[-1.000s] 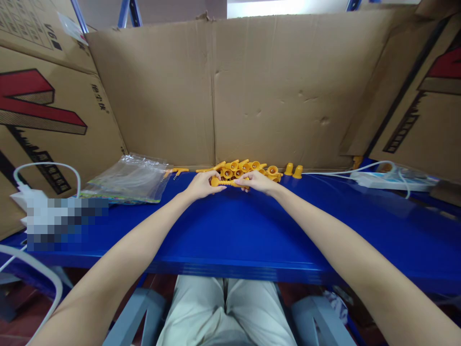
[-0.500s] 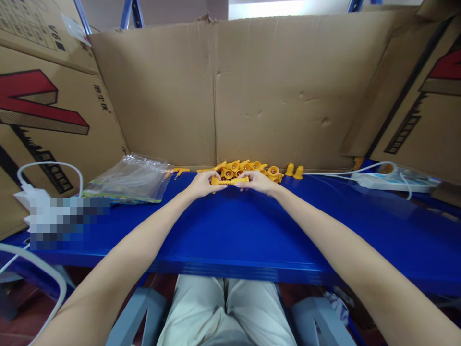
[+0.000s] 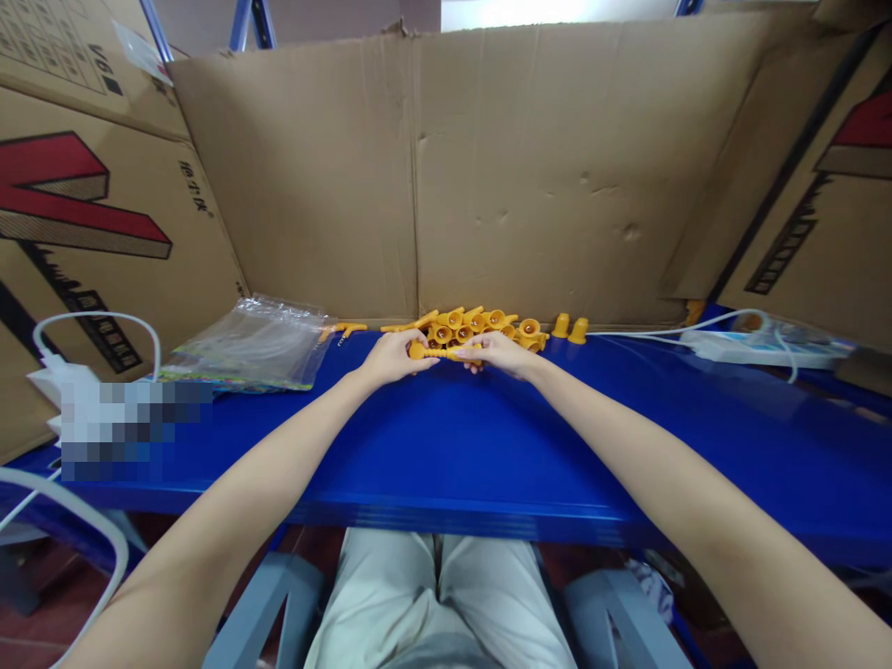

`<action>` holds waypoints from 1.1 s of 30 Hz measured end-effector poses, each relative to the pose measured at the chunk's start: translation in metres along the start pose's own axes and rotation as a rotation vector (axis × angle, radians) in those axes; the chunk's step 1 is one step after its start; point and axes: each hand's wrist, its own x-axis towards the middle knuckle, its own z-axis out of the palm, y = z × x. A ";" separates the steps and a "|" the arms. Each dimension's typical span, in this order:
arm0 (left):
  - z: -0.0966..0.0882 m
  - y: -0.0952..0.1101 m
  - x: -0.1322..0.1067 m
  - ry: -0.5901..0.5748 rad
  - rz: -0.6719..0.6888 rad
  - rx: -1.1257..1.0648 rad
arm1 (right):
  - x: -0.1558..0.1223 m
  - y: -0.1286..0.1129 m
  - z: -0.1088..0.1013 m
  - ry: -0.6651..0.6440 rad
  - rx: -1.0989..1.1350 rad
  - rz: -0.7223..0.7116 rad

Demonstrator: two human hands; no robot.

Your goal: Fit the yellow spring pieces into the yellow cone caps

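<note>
Both my hands meet over the far middle of the blue table. My left hand and my right hand pinch the two ends of one long yellow plastic piece, fingers closed on it. Right behind them lies a pile of yellow cup-shaped plastic parts. Two yellow caps stand upright just right of the pile. A yellow T-shaped part lies to the left of it.
Cardboard walls close off the back and both sides. A clear plastic bag lies at the left. A white charger with cable sits far left. A white power strip with cords lies at the right.
</note>
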 end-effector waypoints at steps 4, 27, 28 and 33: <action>-0.001 0.001 -0.001 -0.011 0.004 -0.013 | 0.000 0.002 0.003 -0.034 0.130 0.051; 0.002 -0.009 0.002 0.060 0.062 0.145 | 0.002 -0.002 0.013 0.086 0.256 0.095; 0.002 -0.009 0.001 0.068 0.064 0.165 | 0.002 -0.002 0.014 0.092 0.264 0.099; 0.000 -0.008 -0.001 0.122 0.091 0.256 | 0.002 -0.012 0.018 0.159 0.293 0.086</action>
